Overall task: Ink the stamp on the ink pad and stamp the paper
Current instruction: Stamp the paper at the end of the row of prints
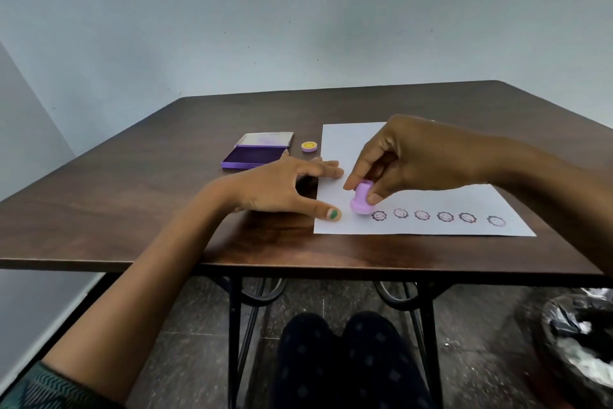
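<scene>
My right hand (411,156) is shut on a small lilac stamp (361,200), whose base is pressed on the white paper (345,140) near its front left corner. A row of several smiley stamp marks (444,217) runs to the right of the stamp along the paper's front edge. My left hand (282,186) lies flat with fingers spread, thumb and fingertips resting on the paper's left edge. The purple ink pad (253,157) sits open on the table, left of the paper, its lid tipped back.
A small round cap with a yellow smiley (309,146) lies between the ink pad and the paper. The dark wooden table (132,183) stands against a pale wall. A black-lined bin (577,342) stands on the floor at the lower right.
</scene>
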